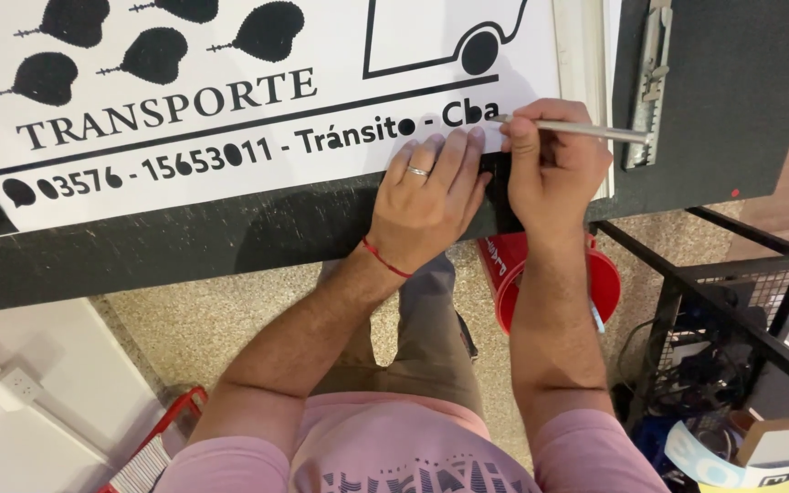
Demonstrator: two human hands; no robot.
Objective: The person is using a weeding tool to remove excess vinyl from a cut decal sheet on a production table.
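Head view showed the right hand (554,164) closed around a thin silver tool (577,129), its tip at the white sign's (184,164) black lettering, while the left hand (431,196) pressed flat and open just beside, holding nothing. Steady pressure and a low tool angle probably suited this work.

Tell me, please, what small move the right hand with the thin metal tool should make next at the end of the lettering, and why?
Probably ease the tool's tip under the last black letter and lift it a little. The right hand holds the thin metal tool with its tip at the end of the lettering, while the left hand lies flat on the white sheet just beside it, holding it down.
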